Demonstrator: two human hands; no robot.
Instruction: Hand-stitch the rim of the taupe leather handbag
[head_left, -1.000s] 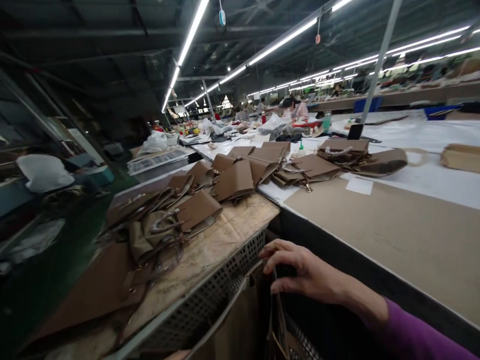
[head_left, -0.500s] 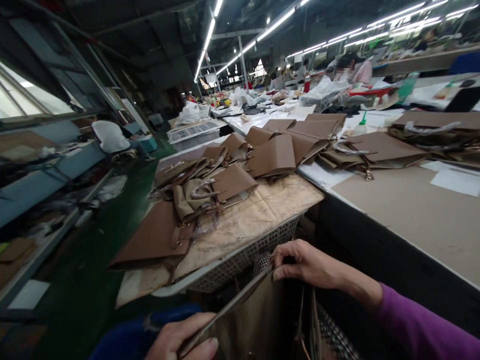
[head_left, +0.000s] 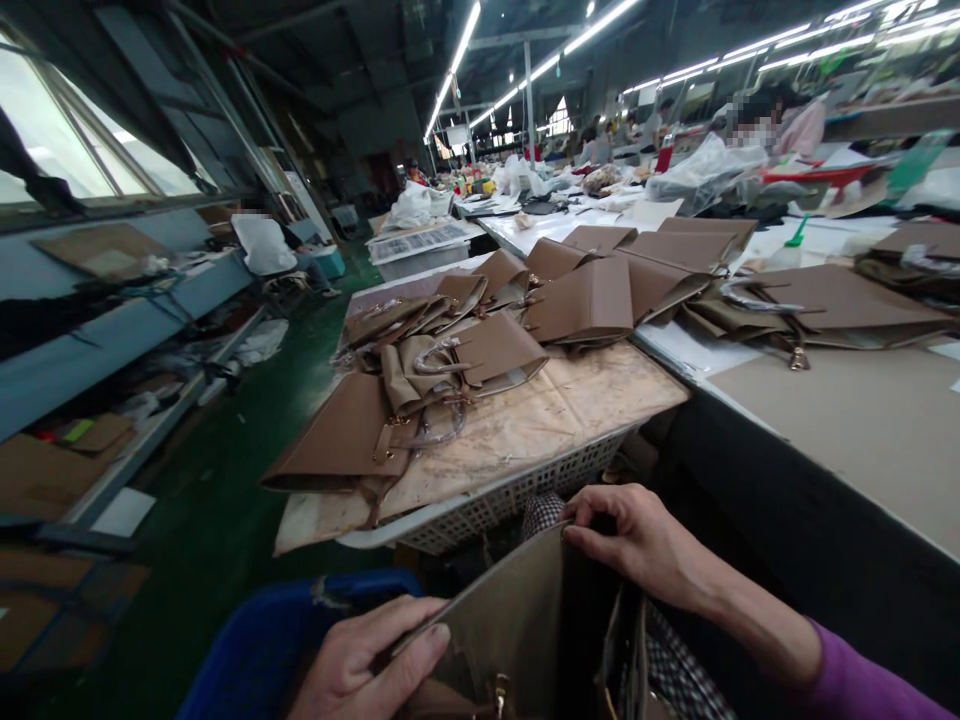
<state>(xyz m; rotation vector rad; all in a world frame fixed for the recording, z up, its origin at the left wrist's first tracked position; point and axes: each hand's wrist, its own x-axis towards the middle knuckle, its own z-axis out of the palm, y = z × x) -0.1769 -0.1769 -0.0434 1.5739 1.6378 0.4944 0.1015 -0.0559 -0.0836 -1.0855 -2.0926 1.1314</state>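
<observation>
A brown handbag (head_left: 517, 610) is held open at the bottom of the view, its olive-tan lining showing. My left hand (head_left: 379, 650) grips the near left part of its rim, thumb on the inner side. At the far corner of the same rim, my right hand (head_left: 626, 530) pinches the edge between thumb and fingers. A gold-coloured metal fitting (head_left: 500, 690) shows low inside the bag. The lower part of the bag is out of view. Black-and-white checked cloth (head_left: 679, 665) lies beneath and beside it.
Several brown handbags (head_left: 337, 435) with wrapped handles lie on a board (head_left: 592, 390) over a pale plastic crate (head_left: 517, 500). A blue basket (head_left: 247, 640) stands at lower left. To the right is a worktable (head_left: 847, 430) with more bags. A seated person (head_left: 262, 245) is far left.
The view has shifted, so the surroundings appear further right and the bags on the board slightly higher. Both hands keep their hold on the handbag's rim.
</observation>
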